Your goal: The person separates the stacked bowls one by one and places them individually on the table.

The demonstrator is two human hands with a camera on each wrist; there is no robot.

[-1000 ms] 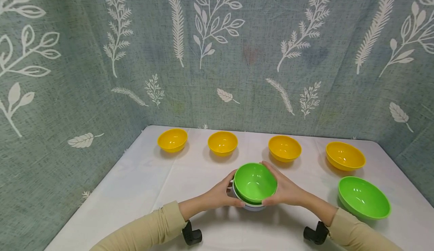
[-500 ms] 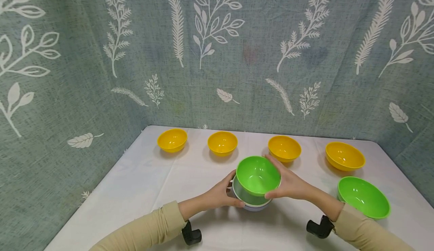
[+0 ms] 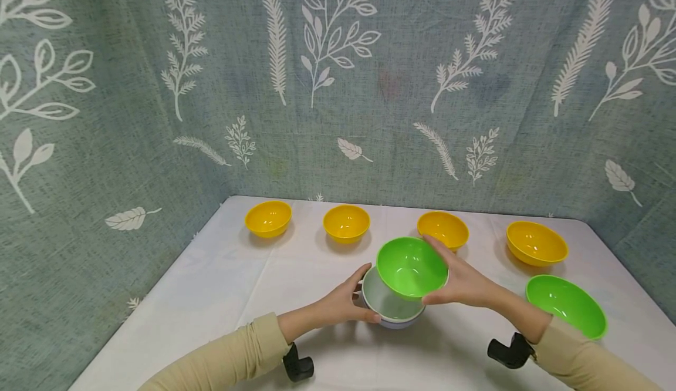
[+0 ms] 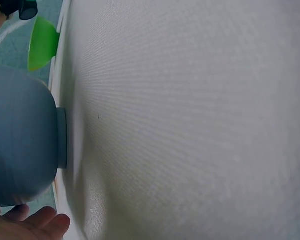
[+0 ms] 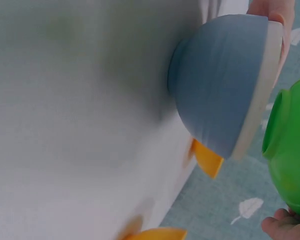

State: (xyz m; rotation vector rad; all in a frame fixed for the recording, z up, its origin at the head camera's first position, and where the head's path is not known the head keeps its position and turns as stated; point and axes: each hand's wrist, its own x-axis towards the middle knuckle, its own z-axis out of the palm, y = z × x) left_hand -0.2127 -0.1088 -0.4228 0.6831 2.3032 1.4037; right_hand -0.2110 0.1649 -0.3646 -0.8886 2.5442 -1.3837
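Note:
My right hand grips a green bowl by its right side, thumb at the near edge and fingers at the far edge. The bowl hangs above and slightly right of a bowl with a pale inside and a light blue outside. Around the left side of that blue bowl, my left hand holds on with thumb and fingers spread. The blue bowl stands upright on its foot on the table. In the right wrist view, a gap shows between the green bowl's foot and the blue bowl's rim.
Along the back of the white-covered table stand several yellow bowls, among them one behind my right hand and one at far right. A wider green bowl sits at the right, beside my right forearm. Patterned curtain closes off the back.
The green bowl has come up out of the blue bowl and shifted right and away in my right hand, uncovering the pale inside. My left hand has stayed in place on the blue bowl.

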